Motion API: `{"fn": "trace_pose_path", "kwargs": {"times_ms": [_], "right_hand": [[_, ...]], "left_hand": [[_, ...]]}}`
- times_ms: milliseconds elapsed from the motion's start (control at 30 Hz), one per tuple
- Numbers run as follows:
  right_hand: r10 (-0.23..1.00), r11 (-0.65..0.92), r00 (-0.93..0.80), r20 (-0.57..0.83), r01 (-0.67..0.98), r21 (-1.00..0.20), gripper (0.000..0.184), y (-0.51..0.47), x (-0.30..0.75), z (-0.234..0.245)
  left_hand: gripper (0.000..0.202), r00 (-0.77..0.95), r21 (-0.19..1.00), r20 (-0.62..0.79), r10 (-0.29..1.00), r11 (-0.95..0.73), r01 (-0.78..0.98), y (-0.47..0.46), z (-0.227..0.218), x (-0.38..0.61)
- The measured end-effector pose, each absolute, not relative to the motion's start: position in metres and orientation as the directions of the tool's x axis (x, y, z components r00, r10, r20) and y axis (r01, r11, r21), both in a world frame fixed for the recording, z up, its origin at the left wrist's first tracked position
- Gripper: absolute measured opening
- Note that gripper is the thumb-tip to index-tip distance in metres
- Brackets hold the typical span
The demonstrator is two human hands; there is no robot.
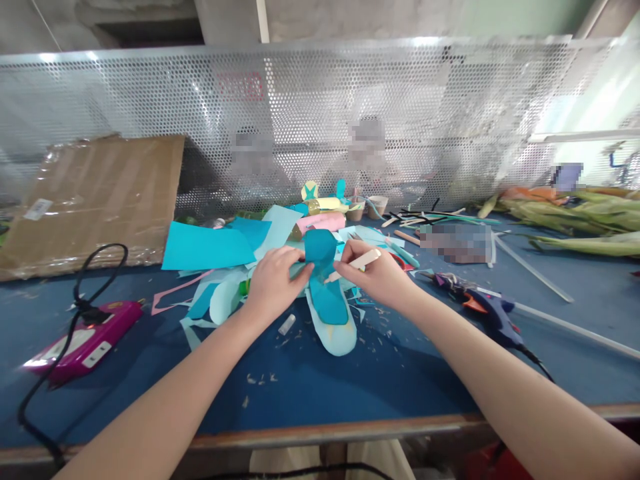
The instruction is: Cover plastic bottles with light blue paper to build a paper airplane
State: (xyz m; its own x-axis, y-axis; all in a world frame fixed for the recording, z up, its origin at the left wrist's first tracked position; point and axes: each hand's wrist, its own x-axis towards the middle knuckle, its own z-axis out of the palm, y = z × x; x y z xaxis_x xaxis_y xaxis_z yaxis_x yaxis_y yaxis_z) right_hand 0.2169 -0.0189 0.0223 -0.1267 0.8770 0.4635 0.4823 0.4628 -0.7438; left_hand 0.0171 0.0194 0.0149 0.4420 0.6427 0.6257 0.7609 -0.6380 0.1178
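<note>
My left hand (274, 280) and my right hand (377, 273) meet over a teal foam cut-out (325, 280) that hangs down onto a pale blue oval piece (337, 333) on the blue table (350, 380). The left fingers pinch the cut-out's left edge. My right hand is closed on the cut-out's right side and also holds a short pale stick (363, 260) between its fingers. Behind the hands lies a heap of teal and light blue foam sheets (215, 247).
A blue glue gun (487, 310) lies to the right with its cord running off. A magenta device (83, 340) with a black cable sits at left. Cardboard (95, 200) leans on the perforated metal screen (320, 113). Corn husks (575, 213) and small cups (367, 208) lie farther back.
</note>
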Motion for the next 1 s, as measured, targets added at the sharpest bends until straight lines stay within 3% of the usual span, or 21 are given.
{"fn": "trace_pose_path", "kwargs": {"times_ms": [767,1000], "right_hand": [[0.877,0.456,-0.124,0.464,0.518,-0.724,0.021,-0.0183,0.2167,0.0232],[0.858,0.486,-0.086,0.507,0.455,-0.746,0.022,-0.0184,0.2166,0.0212]], "left_hand": [[0.009,0.446,0.099,0.647,0.619,-0.648,0.756,0.0209,0.0135,0.0162],[0.010,0.452,0.111,0.625,0.637,-0.645,0.756,0.0205,0.0145,0.0163]]}}
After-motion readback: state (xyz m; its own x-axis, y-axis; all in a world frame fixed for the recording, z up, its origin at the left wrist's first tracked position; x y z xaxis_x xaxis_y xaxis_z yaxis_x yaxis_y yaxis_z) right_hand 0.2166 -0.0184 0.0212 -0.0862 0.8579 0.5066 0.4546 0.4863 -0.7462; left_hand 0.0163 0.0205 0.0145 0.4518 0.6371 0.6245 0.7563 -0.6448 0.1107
